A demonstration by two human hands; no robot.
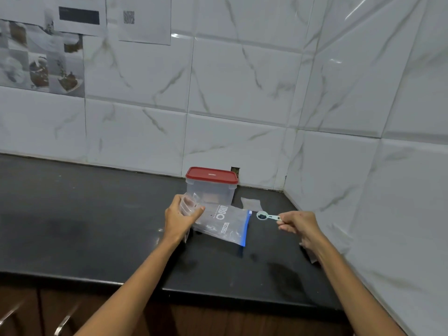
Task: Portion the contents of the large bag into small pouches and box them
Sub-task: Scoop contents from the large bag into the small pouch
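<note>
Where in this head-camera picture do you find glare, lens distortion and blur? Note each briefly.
Head view: glare streaks shine on the glossy wall tiles; the wide-angle lens bends the tile lines and the countertop edge; the papers taped at upper left are too soft to read; the left hand, right hand and measuring spoon are fairly sharp.

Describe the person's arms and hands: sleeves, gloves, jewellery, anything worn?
Both forearms are bare to the frame edge, with no sleeves showing. The left hand and right hand wear no gloves. No watch, bracelet or ring is visible, nor any markings. Upper arms are out of frame.
</note>
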